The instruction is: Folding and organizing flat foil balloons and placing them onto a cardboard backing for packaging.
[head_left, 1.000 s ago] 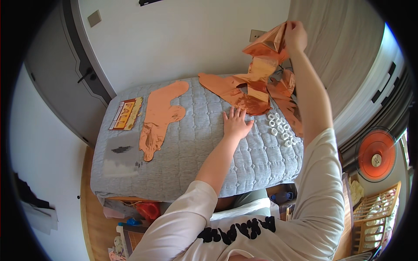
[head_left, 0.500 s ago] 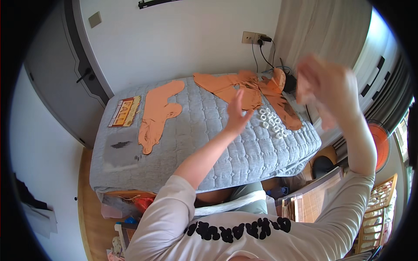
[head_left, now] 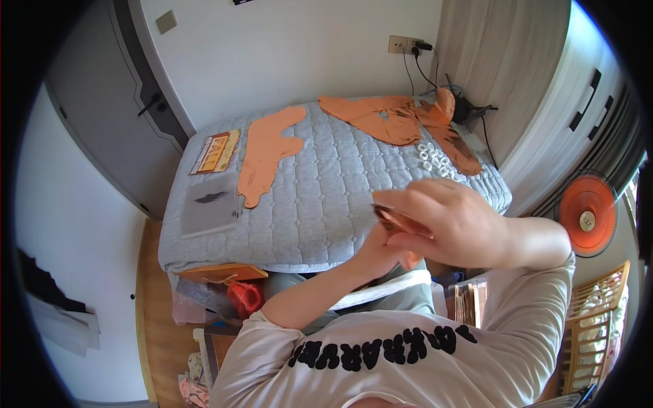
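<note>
My hands meet in front of my chest, above the near edge of the bed. Between them is a small shiny orange foil piece [head_left: 393,219], mostly covered by the fingers. My right hand [head_left: 459,221] is closed around it from above. Below, my left hand [head_left: 381,250] is closed against the same piece, its fingers largely hidden. On the quilted grey bed cover [head_left: 326,197] lie flat orange foil shapes, like deflated foil balloons: one long lobed shape [head_left: 265,153] at left, a wider one [head_left: 381,119] at the back, and another [head_left: 452,143] at right.
Several small white rings [head_left: 435,160] lie at the bed's right. A printed picture card [head_left: 216,151] and a clear plastic sleeve [head_left: 211,207] with dark pieces are at left. An orange fan [head_left: 587,217] stands at right. A red bag [head_left: 246,297] sits below the bed's edge.
My right hand has come down and left from its raised place at the right. My left hand has drawn back toward me, and both now meet on the foil piece. The view has shifted slightly.
</note>
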`<move>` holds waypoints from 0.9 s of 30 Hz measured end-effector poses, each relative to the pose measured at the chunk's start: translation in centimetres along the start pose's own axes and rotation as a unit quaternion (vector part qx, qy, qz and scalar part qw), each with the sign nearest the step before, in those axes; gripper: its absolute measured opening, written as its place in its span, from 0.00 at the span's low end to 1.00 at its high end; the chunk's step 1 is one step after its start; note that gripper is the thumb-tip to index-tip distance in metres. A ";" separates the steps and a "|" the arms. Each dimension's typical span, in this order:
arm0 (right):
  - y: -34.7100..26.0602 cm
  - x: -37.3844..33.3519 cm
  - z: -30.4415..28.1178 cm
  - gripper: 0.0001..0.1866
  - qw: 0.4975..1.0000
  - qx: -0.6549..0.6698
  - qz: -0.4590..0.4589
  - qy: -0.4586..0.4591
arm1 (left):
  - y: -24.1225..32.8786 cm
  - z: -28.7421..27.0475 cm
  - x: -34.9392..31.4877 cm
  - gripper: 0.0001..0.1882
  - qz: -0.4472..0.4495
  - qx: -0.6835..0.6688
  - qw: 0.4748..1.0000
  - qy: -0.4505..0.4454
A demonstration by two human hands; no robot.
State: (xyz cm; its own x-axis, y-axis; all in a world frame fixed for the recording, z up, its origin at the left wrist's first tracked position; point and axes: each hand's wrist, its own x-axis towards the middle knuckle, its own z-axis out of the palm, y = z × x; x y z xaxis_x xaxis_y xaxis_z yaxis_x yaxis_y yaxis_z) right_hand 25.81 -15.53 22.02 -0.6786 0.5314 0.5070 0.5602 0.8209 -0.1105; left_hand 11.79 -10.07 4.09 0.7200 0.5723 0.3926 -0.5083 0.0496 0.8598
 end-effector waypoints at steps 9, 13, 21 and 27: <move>5.8 -9.5 13.5 0.59 0.973 0.215 0.082 0.005 | 0.5 -6.1 -5.9 0.12 -0.042 0.032 0.971 0.233; 5.3 -10.7 16.6 0.30 0.925 0.276 0.260 0.033 | 1.3 -7.0 -5.6 0.12 0.007 0.055 0.955 0.291; 5.4 -8.6 13.5 0.09 0.848 0.350 0.392 0.064 | 5.6 -12.6 -4.9 0.21 0.045 0.308 0.934 0.176; 8.2 -5.8 13.7 0.12 0.768 0.394 0.499 0.076 | 2.7 -7.7 -5.4 0.22 0.319 0.602 0.656 0.326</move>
State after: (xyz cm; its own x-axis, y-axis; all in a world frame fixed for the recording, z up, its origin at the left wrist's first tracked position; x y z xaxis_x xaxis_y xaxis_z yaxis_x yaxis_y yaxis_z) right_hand 27.84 -9.00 6.49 -0.0004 0.9969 -0.0792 0.2636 -0.0763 -0.9616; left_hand 2.89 -6.77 1.74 -0.0113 0.4107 0.9117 0.4160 -0.8272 0.3778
